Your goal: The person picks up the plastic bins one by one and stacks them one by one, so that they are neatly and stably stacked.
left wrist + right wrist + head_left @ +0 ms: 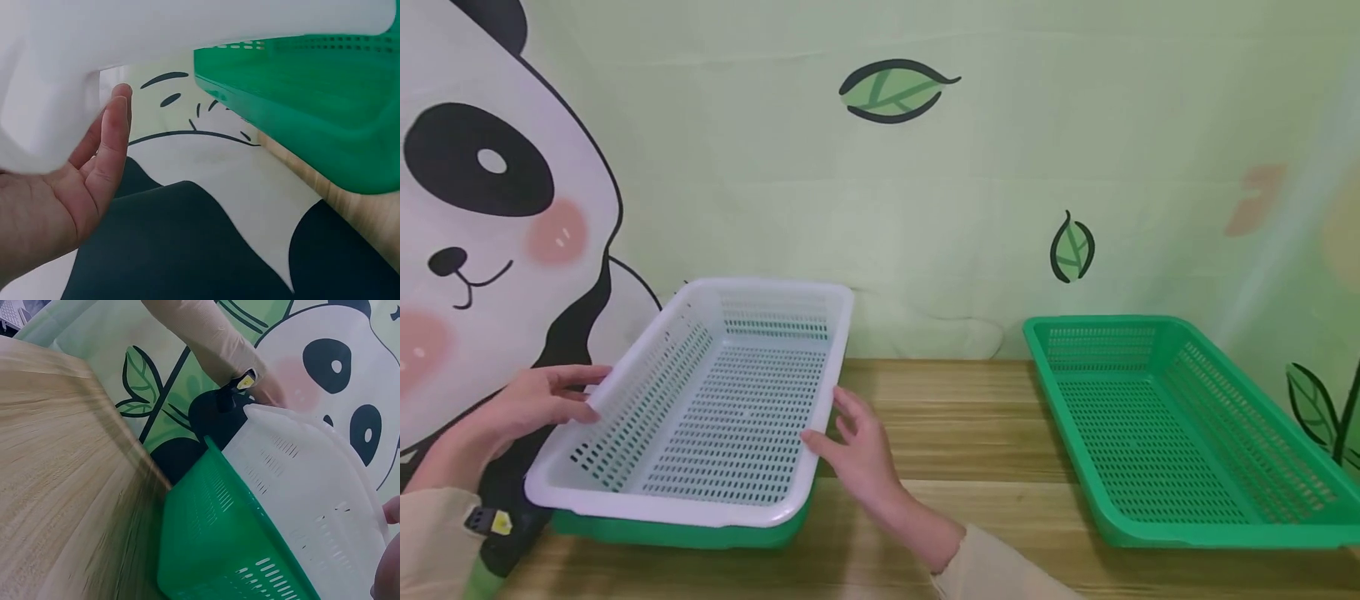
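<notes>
A white plastic basket (741, 400) with slotted walls sits tilted partly inside a green basket (685, 533), well above its rim at one side in the right wrist view. At the white basket's left rim is my left hand (546, 404), thumb and fingers at the edge; the left wrist view shows this hand (94, 165) below the rim, its fingertips partly hidden. My right hand (857, 454) grips the right rim, thumb on top and fingers along the outer side. Only a few fingertips (390, 562) of it show in the right wrist view.
Another green basket (1150, 450) stands on the wooden table (940, 417) to the right. A cloth backdrop with a panda (475, 275) and leaves hangs behind the table and at its left side.
</notes>
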Motion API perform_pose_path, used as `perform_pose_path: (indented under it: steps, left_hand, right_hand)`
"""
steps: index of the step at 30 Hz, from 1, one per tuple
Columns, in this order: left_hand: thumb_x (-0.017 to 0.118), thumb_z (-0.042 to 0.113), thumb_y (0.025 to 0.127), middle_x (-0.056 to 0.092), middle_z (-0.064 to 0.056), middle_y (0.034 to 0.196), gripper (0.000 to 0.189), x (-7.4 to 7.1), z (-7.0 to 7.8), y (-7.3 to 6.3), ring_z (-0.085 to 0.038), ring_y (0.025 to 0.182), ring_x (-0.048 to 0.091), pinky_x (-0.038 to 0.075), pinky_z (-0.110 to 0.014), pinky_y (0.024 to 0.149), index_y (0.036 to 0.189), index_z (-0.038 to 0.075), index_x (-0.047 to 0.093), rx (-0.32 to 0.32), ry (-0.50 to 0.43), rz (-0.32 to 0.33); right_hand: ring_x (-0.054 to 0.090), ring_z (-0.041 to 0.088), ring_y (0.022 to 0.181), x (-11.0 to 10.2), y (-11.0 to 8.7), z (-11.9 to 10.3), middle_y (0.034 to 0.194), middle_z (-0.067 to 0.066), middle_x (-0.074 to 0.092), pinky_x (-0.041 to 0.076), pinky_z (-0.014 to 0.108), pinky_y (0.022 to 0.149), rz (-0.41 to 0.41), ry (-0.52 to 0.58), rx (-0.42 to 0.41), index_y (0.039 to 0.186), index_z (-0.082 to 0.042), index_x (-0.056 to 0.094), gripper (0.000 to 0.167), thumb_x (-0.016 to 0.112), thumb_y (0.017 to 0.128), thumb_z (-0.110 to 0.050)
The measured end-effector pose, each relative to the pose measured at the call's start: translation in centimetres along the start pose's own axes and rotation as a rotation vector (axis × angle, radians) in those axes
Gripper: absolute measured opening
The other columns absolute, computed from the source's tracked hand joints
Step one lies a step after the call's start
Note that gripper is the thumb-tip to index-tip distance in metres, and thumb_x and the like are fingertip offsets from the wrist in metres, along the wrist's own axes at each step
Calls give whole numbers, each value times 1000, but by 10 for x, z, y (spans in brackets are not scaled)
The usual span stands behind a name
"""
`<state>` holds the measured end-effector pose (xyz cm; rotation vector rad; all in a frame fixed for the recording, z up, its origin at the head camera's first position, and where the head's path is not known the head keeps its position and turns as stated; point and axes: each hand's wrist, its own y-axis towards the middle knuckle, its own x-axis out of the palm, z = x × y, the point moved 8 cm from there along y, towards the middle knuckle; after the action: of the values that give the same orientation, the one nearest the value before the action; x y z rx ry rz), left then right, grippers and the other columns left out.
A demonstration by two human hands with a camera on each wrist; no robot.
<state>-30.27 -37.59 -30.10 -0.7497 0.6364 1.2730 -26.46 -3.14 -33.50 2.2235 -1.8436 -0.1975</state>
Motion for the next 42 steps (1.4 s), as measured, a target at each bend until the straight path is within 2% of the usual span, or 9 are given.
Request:
perform_pose_path:
  steps: [16,22,24,26,28,31,33,35,42]
  left_hand:
    - [65,20,81,53,-27,119,70,19,-16,6,-28,95,60,46,-50,78,137,-6,31,-31,-57,7]
    - [66,22,78,61,-15,112,70,23,-42,19,-22,92,62,44,-53,78,136,0,35,-44,-60,-1]
    - [66,21,78,61,-16,112,69,24,-43,21,-22,92,62,44,-55,79,136,-1,35,-51,-61,2]
    - [67,25,77,61,-13,113,71,25,-60,31,-20,93,62,44,-54,79,137,3,35,-73,-66,18]
    - [64,21,80,56,-23,117,70,26,-56,30,-27,95,60,42,-56,80,137,-3,32,-61,-66,15]
    - [63,20,81,56,-23,118,68,27,-54,30,-26,94,60,42,-56,80,137,-4,33,-60,-55,18]
    - [60,15,82,55,-26,117,65,29,-32,19,-27,94,60,40,-57,81,135,-9,32,-45,-41,8]
    - [59,13,82,55,-27,117,63,30,-27,16,-26,93,60,40,-57,81,134,-10,32,-43,-26,10]
    - [61,19,81,55,-26,117,66,34,-42,22,-32,98,57,40,-58,79,134,-8,34,-55,-34,12]
  right_hand:
    - [37,21,126,-6,0,13,133,7,44,26,41,105,16,3,28,129,-7,48,51,65,81,-6]
    - [39,20,125,-6,4,22,131,5,46,26,41,105,19,16,41,127,-10,50,47,64,82,-6]
    - [40,20,124,-7,5,25,132,7,46,26,41,105,22,17,41,127,-10,51,47,64,82,-7]
    - [40,20,124,-7,5,27,131,7,46,26,42,105,25,19,41,127,-10,51,47,65,81,-8]
    - [40,21,124,-7,6,29,131,8,46,26,42,105,27,20,37,127,-9,51,47,65,81,-8]
    - [40,22,124,-8,6,33,131,8,47,26,43,105,30,23,33,127,-8,50,47,65,81,-8]
    - [40,23,124,-8,7,35,131,7,47,26,44,105,32,23,34,127,-8,50,48,65,81,-7]
    - [40,23,124,-7,7,37,131,7,47,27,44,105,31,23,34,127,-9,50,48,64,81,-7]
    - [38,24,126,-5,7,40,134,11,45,26,44,105,32,33,57,128,-8,49,49,65,81,-8]
